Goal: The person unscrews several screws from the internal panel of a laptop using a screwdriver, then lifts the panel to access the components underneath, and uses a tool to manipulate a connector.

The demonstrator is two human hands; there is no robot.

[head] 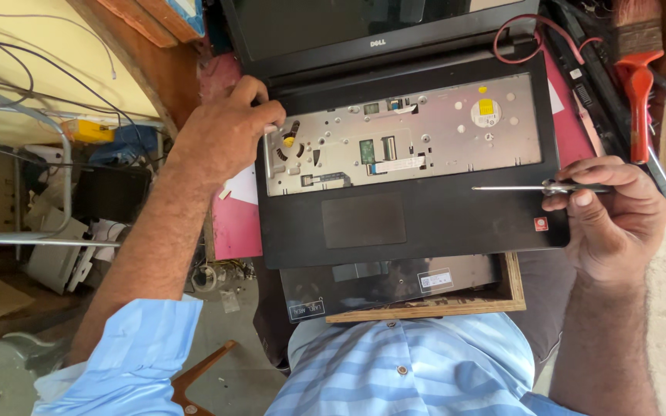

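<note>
Hands at an opened laptop (410, 154), head view.
Left hand (229, 131) presses curled fingers on the keyboard bay's upper left corner. Right hand (610, 212) pinches a screwdriver (537, 187) at the laptop's right edge, its long axis level, tip pointing left over the palmrest toward the metal plate (425, 131). A brush (637, 69) lies just beyond.

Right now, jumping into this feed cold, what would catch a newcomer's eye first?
The black laptop at centre, its keyboard removed so the silvery metal tray shows. The left hand rests on the tray's upper left corner, while the right hand at the right edge holds a slim screwdriver pointing across the palm rest. An orange-handled paintbrush lies at top right.
</note>
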